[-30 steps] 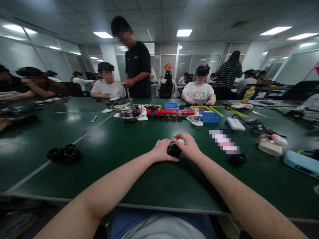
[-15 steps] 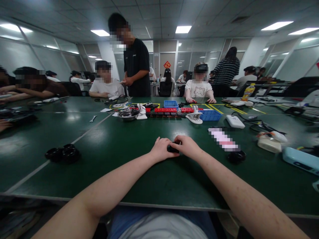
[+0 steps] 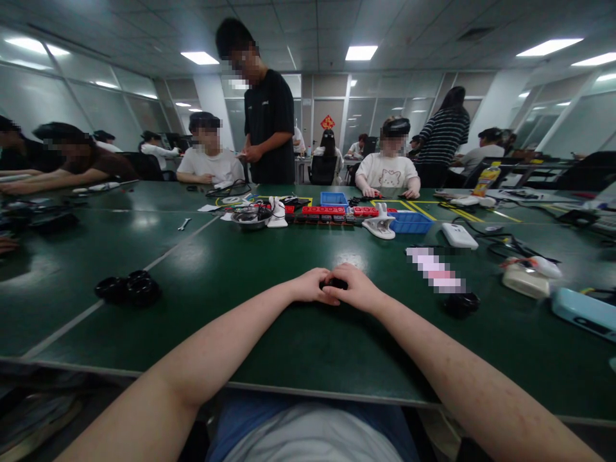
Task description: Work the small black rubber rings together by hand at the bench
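Both my hands meet over the green table (image 3: 231,256), closed around a small black object (image 3: 335,283) that is mostly hidden by the fingers. My left hand (image 3: 310,286) wraps its left side. From the right, my right hand (image 3: 353,287) curls over it, with the fingers of both hands touching. Several round black parts (image 3: 128,289) sit together on the left of the table. Another black round part (image 3: 461,303) lies to the right, beside a blurred pink item (image 3: 437,272).
Across the middle stand a metal bowl (image 3: 251,218), white clamps (image 3: 380,226), a red-and-black strip (image 3: 323,214) and blue bins (image 3: 409,222). A white box (image 3: 459,235), cables and a light blue case (image 3: 584,312) lie right. People are at the far side.
The view has shifted slightly. My fingers have closed further around the black object, and my right hand's fingers now lie lower across it.
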A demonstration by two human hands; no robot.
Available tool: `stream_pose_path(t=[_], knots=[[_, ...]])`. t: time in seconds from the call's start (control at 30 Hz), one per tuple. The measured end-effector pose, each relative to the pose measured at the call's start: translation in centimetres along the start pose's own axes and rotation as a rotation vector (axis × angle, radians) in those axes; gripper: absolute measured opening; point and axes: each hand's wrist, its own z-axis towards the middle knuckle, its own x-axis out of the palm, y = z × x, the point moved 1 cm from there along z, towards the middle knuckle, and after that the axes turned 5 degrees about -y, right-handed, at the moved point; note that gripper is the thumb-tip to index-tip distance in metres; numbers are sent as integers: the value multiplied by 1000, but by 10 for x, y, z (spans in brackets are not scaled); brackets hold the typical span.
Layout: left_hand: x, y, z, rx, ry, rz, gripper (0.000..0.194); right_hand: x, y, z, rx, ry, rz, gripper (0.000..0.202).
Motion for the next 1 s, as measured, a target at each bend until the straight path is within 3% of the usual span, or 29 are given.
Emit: stream_pose_path(t=[0.2,0.37,0.53,0.7,0.83,1.0], knots=[[3,2,0,12,-32,-154,40,7,2,-1,-4,3,7,10],[1,-1,-2,41,0,-214,45,-1,2,-1,-20,-42,48,14],[-1,-6,-4,-7,-55,67,58,-18,-3,-1,80,-162,9,25],[5,-14,-7,-73,-150,280,71,-20,-3,-1,230,-52,-180,37],[10,-19,-7,-96,-210,375,61,-16,-1,0,281,-8,-219,30],[9,-17,-6,-147,-293,405,47,-15,-6,0,384,-81,-236,28]])
